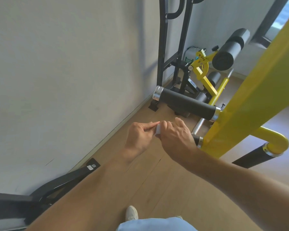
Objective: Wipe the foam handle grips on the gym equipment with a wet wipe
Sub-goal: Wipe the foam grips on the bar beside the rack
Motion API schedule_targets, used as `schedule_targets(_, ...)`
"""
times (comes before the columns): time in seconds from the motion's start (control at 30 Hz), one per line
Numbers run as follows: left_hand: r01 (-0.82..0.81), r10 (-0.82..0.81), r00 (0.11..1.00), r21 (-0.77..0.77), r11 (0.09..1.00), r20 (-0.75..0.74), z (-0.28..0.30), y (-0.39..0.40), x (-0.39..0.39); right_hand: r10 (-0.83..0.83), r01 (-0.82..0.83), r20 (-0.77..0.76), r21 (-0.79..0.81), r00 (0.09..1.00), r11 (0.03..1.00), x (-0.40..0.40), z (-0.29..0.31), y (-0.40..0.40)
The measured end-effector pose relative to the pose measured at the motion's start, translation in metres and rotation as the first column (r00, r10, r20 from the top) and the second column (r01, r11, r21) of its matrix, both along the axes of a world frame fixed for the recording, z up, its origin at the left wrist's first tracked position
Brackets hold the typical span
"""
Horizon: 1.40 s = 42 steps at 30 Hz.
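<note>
Two hands are seen: the left hand (pixel 138 135) and the right hand (pixel 175 135), with one small white wipe (pixel 158 129) pinched between them. Just beyond the wipe, two black foam handle grips are counted on the yellow frame (pixel 250 97): one long (pixel 187 104), one lower (pixel 255 155). Two thick foam rollers (pixel 230 49) are counted farther behind. One shoe (pixel 131 213) is seen.

A pale shoe (pixel 131 212) stands on the wood floor (pixel 157 180), with a black rack (pixel 162 47) against the wall (pixel 65 72) beyond it.
</note>
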State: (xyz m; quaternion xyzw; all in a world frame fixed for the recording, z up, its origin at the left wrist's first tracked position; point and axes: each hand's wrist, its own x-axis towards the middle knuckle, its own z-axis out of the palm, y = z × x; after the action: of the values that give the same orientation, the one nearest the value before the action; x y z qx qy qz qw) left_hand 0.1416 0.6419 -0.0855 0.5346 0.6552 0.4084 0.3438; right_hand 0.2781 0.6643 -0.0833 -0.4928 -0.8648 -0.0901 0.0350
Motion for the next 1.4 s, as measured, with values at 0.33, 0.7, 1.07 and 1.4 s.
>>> schedule_targets(0.33,-0.025,0.025,1.0,0.015,1.0,0.002,-0.003,0.007,0.005,-0.139,0.159,0.485,0.001,0.863,0.987,0.03,0.015,-0.011)
schedule_targets(0.7,-0.038,0.037,0.999,-0.027,0.999,-0.008,-0.006,0.001,-0.004,-0.054,0.075,0.539,-0.017,0.841,0.997,0.039,0.03,-0.026)
schedule_targets(1.07,-0.143,0.143,0.988,0.0,0.99,0.054,0.041,-0.004,-0.014,-0.006,-0.077,-0.837,-0.058,0.547,0.995,0.025,0.152,-0.069)
schedule_targets(1.4,-0.193,0.107,0.953,0.294,0.936,0.284,0.106,-0.01,-0.021,-0.032,0.055,-0.218,0.1,0.975,0.994,-0.003,0.128,-0.051)
